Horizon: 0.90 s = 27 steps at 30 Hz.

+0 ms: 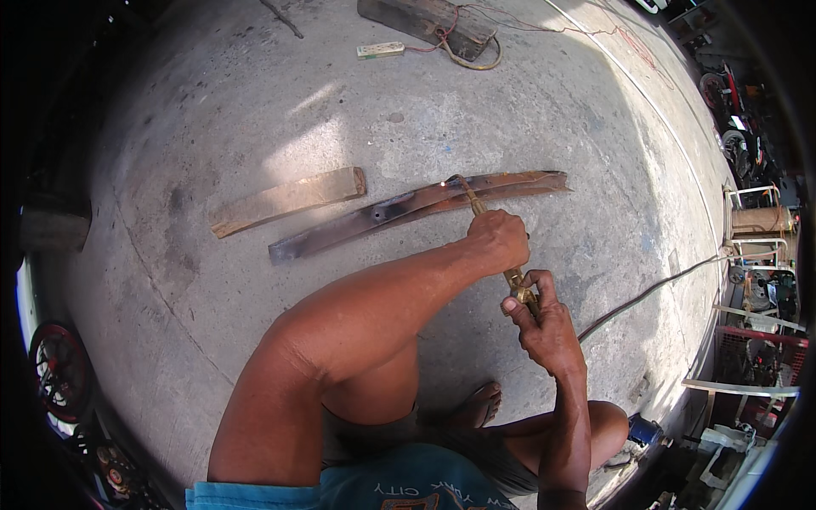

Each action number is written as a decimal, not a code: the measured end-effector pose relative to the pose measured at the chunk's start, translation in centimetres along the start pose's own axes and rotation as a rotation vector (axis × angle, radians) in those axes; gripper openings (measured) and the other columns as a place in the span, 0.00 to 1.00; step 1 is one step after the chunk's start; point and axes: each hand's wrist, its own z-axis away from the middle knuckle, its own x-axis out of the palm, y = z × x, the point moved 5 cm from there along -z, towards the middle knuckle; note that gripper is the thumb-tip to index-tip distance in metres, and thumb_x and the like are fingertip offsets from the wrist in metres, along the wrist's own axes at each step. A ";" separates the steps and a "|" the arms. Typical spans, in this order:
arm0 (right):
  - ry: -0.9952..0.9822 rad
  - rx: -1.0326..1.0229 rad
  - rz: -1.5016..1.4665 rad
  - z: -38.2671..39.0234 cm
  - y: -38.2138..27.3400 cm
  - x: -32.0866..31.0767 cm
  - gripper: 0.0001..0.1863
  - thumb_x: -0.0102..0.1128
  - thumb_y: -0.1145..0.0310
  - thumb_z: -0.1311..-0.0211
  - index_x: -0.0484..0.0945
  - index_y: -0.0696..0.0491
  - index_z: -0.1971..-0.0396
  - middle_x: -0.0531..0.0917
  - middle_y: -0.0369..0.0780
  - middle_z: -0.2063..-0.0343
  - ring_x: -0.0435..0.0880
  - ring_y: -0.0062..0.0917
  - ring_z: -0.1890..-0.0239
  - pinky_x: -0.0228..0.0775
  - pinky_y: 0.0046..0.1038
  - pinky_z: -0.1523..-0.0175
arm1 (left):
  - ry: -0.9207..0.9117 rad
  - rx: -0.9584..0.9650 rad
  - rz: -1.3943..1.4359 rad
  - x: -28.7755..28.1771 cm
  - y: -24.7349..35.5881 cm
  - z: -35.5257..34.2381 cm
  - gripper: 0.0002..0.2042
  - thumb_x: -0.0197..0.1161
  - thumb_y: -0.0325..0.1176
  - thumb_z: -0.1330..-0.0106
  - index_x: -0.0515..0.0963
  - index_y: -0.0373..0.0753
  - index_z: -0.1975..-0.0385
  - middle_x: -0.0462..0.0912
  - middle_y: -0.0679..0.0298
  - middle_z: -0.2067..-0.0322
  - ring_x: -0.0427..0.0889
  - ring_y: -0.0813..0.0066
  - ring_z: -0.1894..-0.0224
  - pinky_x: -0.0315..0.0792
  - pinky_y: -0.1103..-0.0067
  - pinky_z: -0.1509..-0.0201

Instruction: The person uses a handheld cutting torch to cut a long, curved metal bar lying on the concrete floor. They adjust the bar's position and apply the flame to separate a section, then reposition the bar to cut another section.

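Note:
A brass cutting torch (514,277) reaches from my right hand up past my left. My left hand (500,238) is wrapped round its front tube. Lower down, my right hand (546,333) grips its rear body, with thumb and forefinger at the brass valve part. The torch's bent tip touches or nearly touches a long rusty steel bar (357,223) with a channel-like shape, lying on the concrete floor. A small bright glow shows on the steel at the tip. Just left of the bar lies a wooden block (289,202).
A dark hose (650,293) runs from near my right hand toward a cart with a cylinder (759,221) at the right. Ahead lie a dark wooden beam (433,25) and a white power strip (380,51) with wires. A red motorcycle wheel (61,371) stands at lower left.

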 end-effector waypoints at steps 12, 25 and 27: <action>0.008 -0.006 -0.001 0.0 0.2 0.1 0.20 0.65 0.60 0.24 0.66 0.46 0.43 0.88 0.50 0.67 0.91 0.45 0.63 0.76 0.44 0.56 | -0.037 -0.017 -0.007 -0.5 0.3 0.4 0.14 0.67 0.35 0.38 0.91 0.36 0.58 0.92 0.49 0.57 0.91 0.55 0.49 0.84 0.65 0.46; 0.006 0.002 0.001 0.0 0.0 0.0 0.19 0.66 0.59 0.24 0.66 0.45 0.43 0.88 0.50 0.68 0.91 0.44 0.63 0.76 0.44 0.56 | -0.012 -0.012 0.002 -0.2 0.0 0.1 0.14 0.68 0.36 0.41 0.91 0.34 0.60 0.92 0.48 0.59 0.91 0.53 0.51 0.84 0.63 0.47; 0.013 -0.007 -0.001 0.1 0.0 0.0 0.19 0.66 0.59 0.24 0.66 0.45 0.43 0.88 0.50 0.68 0.91 0.44 0.63 0.76 0.44 0.56 | -0.024 -0.022 0.007 -0.4 0.2 0.3 0.14 0.68 0.35 0.39 0.91 0.36 0.58 0.92 0.49 0.56 0.91 0.55 0.48 0.84 0.65 0.45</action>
